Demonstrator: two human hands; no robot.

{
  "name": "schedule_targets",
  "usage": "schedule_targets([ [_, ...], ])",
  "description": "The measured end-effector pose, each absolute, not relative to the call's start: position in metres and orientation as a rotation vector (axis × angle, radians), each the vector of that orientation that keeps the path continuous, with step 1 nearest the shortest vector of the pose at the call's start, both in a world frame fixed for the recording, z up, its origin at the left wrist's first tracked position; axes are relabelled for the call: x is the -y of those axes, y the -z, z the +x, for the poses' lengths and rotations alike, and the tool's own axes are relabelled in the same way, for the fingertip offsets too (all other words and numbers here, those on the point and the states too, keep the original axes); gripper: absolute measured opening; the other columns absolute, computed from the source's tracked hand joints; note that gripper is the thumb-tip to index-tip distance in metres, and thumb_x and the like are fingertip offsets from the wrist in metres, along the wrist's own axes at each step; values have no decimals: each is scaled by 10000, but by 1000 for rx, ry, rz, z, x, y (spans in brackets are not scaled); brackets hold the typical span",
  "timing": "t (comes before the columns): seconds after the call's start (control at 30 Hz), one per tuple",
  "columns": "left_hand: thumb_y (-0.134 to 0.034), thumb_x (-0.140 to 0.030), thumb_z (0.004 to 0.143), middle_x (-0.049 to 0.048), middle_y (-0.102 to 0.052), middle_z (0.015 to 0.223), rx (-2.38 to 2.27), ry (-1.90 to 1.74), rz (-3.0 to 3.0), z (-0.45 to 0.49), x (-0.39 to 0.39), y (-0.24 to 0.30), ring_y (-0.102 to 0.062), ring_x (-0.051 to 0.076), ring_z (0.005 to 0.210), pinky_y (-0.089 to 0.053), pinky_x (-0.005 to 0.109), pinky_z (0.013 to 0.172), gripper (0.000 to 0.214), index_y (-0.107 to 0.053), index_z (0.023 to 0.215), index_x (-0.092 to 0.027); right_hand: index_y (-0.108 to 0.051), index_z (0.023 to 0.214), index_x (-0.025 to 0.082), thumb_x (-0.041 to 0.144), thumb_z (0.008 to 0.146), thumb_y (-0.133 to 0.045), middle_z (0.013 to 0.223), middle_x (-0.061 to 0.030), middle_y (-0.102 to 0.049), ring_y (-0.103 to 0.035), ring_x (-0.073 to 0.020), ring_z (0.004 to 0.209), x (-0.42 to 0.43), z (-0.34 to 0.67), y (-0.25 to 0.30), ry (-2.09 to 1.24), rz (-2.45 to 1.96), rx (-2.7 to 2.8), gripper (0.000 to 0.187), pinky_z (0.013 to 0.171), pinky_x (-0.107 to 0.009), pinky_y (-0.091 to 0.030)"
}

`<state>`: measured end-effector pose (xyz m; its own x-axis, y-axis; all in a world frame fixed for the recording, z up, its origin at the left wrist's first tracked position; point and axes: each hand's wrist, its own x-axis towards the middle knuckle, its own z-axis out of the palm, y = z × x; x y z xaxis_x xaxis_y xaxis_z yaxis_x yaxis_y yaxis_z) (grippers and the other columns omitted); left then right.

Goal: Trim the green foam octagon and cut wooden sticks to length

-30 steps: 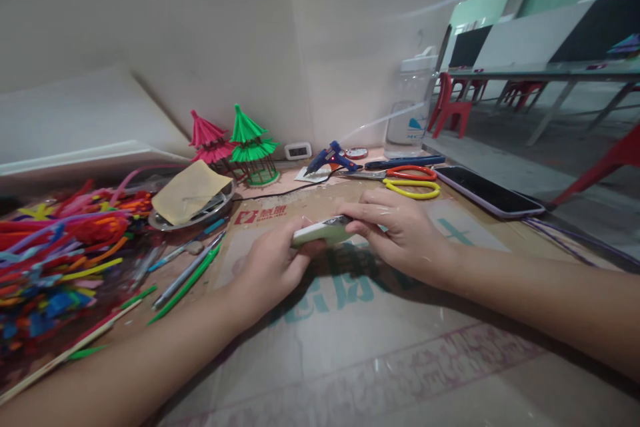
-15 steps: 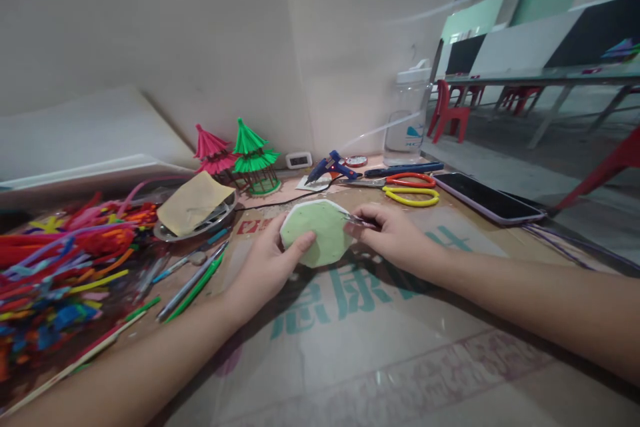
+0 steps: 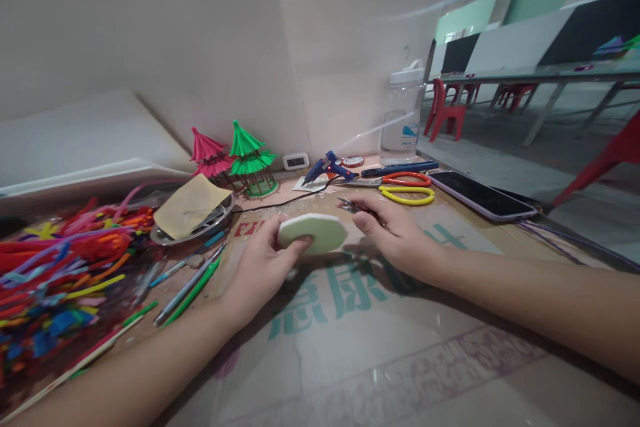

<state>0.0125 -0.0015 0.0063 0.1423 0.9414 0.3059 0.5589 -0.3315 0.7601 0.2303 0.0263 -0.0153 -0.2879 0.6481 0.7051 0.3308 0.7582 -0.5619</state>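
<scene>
My left hand [image 3: 263, 255] pinches a pale green, many-sided flat piece with a white edge [image 3: 323, 234], thumb on top and fingers beneath. The piece is tilted so that I see its face at a shallow angle. A short gap to the right, my right hand [image 3: 393, 227] is closed around a small dark metal tool [image 3: 349, 205]. The tool's tip points left; most of it is hidden in my fingers, and its kind does not show. Both hands are above a cardboard sheet [image 3: 350, 360] with green printed characters.
Beyond my hands lie a blue glue gun [image 3: 327, 167], scissors [image 3: 407, 195], a phone [image 3: 480, 195] and a water bottle [image 3: 400, 120]. Pink [image 3: 207, 150] and green [image 3: 247, 154] tiered models stand behind. Pens [image 3: 193, 290], a metal tray [image 3: 220, 220] and colourful pipe cleaners [image 3: 60, 280] are left.
My right hand has drawn the metal tool away from the green piece's right edge. In my left hand the piece has tipped from nearly face-on to a flatter angle.
</scene>
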Motion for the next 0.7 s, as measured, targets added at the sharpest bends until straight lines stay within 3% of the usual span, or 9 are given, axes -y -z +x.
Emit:
schedule_targets([
  [0.1,-585,-240,818,-23,-571,772,-1454,-1072,2015,10,2,-4,-527,135,702,-415,226,620,88,-545,865,-178,-623,1143,198,294,960,-465,1118,-93,-682,-620,-219,1042,-29,232,17,-251,-737,1959,260,893,-405,-485],
  [0.2,-564,-183,814,-36,-546,758,-1435,-1080,2054,9,3,-3,-512,121,683,-395,216,609,41,-537,844,-183,-652,1118,180,290,958,-482,1006,-88,-699,-627,-212,921,-30,232,18,-165,-715,2022,257,810,-384,-496],
  [0.37,-552,-119,790,-31,-571,800,-1414,-1089,2096,9,4,-3,-532,120,717,-404,214,630,107,-544,876,-182,-665,1095,155,291,961,-490,842,-65,-649,-587,-199,819,-27,232,17,-108,-715,2071,258,740,-348,-476],
  [0.7,-566,-190,809,-33,-544,721,-1482,-1029,2167,12,8,-8,-501,123,643,-388,223,564,46,-521,815,-182,-654,1113,172,311,960,-505,825,-54,-610,-555,-194,795,-24,233,13,-20,-699,2106,255,721,-331,-454],
])
